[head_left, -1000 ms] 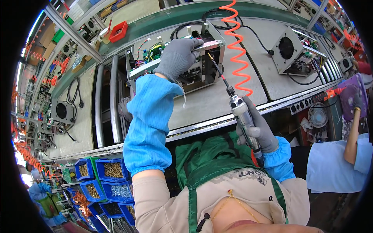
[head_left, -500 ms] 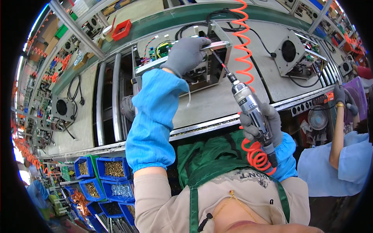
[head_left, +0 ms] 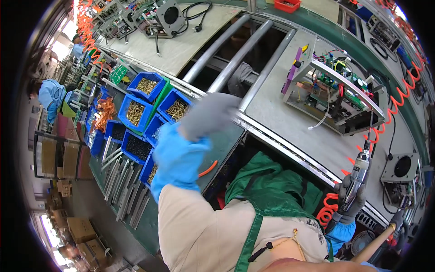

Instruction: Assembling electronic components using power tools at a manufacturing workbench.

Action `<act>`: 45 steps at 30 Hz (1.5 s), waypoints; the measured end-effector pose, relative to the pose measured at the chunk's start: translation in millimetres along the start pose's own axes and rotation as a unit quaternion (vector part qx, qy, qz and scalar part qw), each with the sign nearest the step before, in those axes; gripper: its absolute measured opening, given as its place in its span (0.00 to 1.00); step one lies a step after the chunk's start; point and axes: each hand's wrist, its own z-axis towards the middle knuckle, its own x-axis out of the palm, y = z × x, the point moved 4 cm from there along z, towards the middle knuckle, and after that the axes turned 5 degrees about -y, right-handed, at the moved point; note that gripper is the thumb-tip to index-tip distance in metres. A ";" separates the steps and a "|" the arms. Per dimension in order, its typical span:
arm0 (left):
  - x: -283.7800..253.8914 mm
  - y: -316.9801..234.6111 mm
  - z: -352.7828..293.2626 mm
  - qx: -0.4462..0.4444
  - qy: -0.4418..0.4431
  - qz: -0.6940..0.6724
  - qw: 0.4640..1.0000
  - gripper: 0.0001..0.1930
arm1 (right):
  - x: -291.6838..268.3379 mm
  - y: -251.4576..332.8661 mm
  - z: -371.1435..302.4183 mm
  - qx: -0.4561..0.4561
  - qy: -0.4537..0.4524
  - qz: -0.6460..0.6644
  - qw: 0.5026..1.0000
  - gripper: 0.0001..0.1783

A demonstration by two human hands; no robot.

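A grey tabletop [head_left: 276, 111] runs through a crowded factory assembly area. On it, right of the metal rollers [head_left: 242, 55], sits an open electronics chassis [head_left: 349, 88] packed with circuit boards and wires. The gloved right hand [head_left: 352, 195] grips a power screwdriver [head_left: 360, 170], its bit pointing at the chassis's right end; contact cannot be told. The gloved left hand [head_left: 210, 117] is blurred, near blue bins [head_left: 147, 119] of brass-coloured fasteners; whether its fingers are open or closed cannot be told.
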 end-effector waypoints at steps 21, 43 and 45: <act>-25.6 173.3 -145.7 -0.232 -0.208 0.161 0.937 0.11 | -9.9 -16.1 -8.2 0.021 -0.131 -0.018 0.991 0.39; 75.1 -238.1 209.9 0.343 0.046 -0.118 0.931 0.14 | 47.5 3.9 -1.1 0.057 -0.114 -0.042 0.991 0.53; 88.3 -258.2 221.8 0.332 0.103 -0.075 0.935 0.14 | 44.7 5.0 -1.5 0.057 -0.113 -0.039 0.991 0.53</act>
